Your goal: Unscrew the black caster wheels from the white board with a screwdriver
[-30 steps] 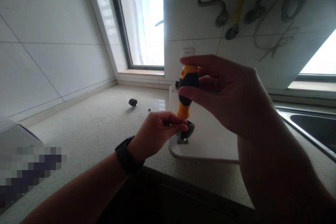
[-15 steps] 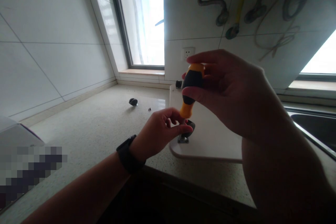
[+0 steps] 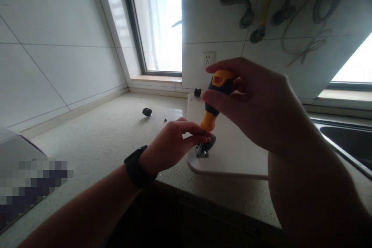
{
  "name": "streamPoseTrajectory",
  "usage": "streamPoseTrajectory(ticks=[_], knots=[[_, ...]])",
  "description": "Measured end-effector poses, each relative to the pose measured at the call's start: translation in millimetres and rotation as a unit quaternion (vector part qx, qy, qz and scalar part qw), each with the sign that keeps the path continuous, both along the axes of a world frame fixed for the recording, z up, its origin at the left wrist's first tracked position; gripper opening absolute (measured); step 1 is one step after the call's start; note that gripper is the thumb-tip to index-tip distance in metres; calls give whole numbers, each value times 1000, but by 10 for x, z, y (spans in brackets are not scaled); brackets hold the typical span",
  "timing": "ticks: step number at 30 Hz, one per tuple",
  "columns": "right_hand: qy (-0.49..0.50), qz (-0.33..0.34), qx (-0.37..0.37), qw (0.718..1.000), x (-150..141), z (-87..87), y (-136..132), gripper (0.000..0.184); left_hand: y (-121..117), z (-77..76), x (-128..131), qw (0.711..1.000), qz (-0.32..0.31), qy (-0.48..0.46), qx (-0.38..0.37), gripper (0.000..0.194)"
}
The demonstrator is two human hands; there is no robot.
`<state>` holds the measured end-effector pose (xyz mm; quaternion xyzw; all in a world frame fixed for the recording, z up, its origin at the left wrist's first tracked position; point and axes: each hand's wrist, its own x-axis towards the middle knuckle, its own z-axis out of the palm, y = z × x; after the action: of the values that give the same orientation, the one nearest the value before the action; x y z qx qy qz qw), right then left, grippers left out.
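My right hand (image 3: 255,104) is closed round the orange and black handle of a short screwdriver (image 3: 216,97), held upright with its tip pointing down. Under the tip a small caster wheel (image 3: 207,145) with a metal bracket stands on the near left corner of a white board (image 3: 232,155). My left hand (image 3: 174,143), with a black watch on the wrist, pinches at the screwdriver's shaft just above the caster. What lies between those fingers is too small to make out.
A second caster (image 3: 147,111) and some tiny screws (image 3: 165,119) lie on the speckled countertop (image 3: 101,139). Another caster (image 3: 197,92) sits at the board's far corner. A steel sink (image 3: 345,139) lies to the right. Hoses hang on the tiled wall above a socket (image 3: 208,59).
The screwdriver handle has turned in my right hand and tilted a little to the right. My left fingers have shifted at the shaft. The caster and board stay put.
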<state>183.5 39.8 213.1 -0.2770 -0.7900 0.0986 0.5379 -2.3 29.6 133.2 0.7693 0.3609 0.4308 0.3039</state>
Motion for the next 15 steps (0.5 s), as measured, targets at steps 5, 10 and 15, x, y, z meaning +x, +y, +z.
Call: streamPoseTrajectory(ticks=[5, 10, 15], knots=[[49, 37, -19, 998, 2, -15, 23, 37, 36, -16, -42, 998, 62, 11, 7, 16], [25, 54, -4, 998, -49, -38, 21, 37, 40, -58, -20, 997, 69, -19, -26, 22], [23, 32, -14, 999, -76, -18, -37, 43, -10, -37, 59, 995, 101, -2, -10, 31]])
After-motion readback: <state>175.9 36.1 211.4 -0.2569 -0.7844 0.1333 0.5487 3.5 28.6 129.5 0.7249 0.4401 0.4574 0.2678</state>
